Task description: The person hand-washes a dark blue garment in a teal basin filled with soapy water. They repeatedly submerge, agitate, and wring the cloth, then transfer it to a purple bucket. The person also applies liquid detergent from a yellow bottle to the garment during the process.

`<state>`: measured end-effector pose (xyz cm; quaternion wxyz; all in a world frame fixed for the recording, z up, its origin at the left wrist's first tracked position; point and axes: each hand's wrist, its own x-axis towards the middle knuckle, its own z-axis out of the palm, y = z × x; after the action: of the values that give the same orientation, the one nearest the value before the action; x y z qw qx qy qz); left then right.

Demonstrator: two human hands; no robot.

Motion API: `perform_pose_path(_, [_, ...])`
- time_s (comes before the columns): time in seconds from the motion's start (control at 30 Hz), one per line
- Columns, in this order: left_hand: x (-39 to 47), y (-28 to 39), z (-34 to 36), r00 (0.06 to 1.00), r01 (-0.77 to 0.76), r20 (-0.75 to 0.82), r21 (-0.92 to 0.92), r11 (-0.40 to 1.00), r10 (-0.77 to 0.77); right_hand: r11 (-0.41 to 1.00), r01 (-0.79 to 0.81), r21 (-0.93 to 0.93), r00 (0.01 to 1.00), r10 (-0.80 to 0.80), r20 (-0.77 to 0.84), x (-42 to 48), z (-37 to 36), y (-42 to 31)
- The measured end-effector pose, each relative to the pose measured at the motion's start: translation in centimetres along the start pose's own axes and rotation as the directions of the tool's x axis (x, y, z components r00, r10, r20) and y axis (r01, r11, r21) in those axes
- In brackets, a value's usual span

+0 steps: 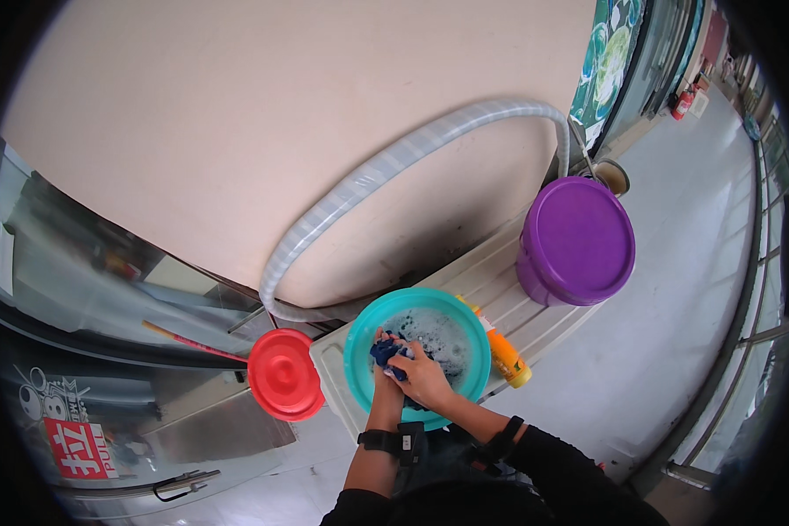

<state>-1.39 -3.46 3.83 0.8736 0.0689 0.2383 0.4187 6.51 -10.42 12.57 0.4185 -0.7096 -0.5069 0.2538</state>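
A round turquoise plastic basin [478,320] holds foamy, dark water [444,335]. Over its left part, both of my hands grip a bunched dark blue cloth [386,350]. My left hand [382,368] is under and behind the cloth, its fingers partly hidden. From the right, my right hand [424,378] presses its fingers onto the same cloth. More dark fabric shows in the water by the basin's near rim, mostly hidden by my wrists. An orange bottle with a yellow cap [507,355] lies against the right side of the basin. Black straps with small devices are on both my forearms.
The basin stands on a ridged, pale plastic surface [500,289]. A lidded purple bucket [582,240] is at its right end. Left of it is a red lid [285,375] beside a stick. A large grey hose [394,158] arches along the wall; a glass door [138,454] is at lower left.
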Motion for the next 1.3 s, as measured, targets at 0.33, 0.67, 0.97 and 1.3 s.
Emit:
perform_pose_path(0.33, [0.8, -1.2, 3.6, 0.932, 0.186, -0.359, 0.346, 0.920, -0.053, 0.845, -0.394, -0.361, 0.906, 0.423, 0.001, 7.9, 0.6, 6.1])
perform_pose_path(0.67, [-1.1, 0.1, 5.8, 0.950, 0.213, -0.294, 0.367, 0.905, -0.104, 0.945, -0.323, -0.061, 0.940, 0.312, -0.137, 7.6, 0.7, 4.0])
perform_pose_path(0.97, [-1.5, 7.4, 12.2, 0.904, -0.279, -0.077, 0.637, 0.718, 0.420, 0.873, 0.005, -0.488, 0.949, 0.150, 0.278, 3.3, 2.2, 5.7])
perform_pose_path(1.3, [-0.1, 6.4, 12.8, 0.936, -0.324, 0.066, 0.540, 0.776, 0.345, 0.879, 0.265, -0.397, 0.827, 0.004, 0.562, -3.3, 0.6, 3.8])
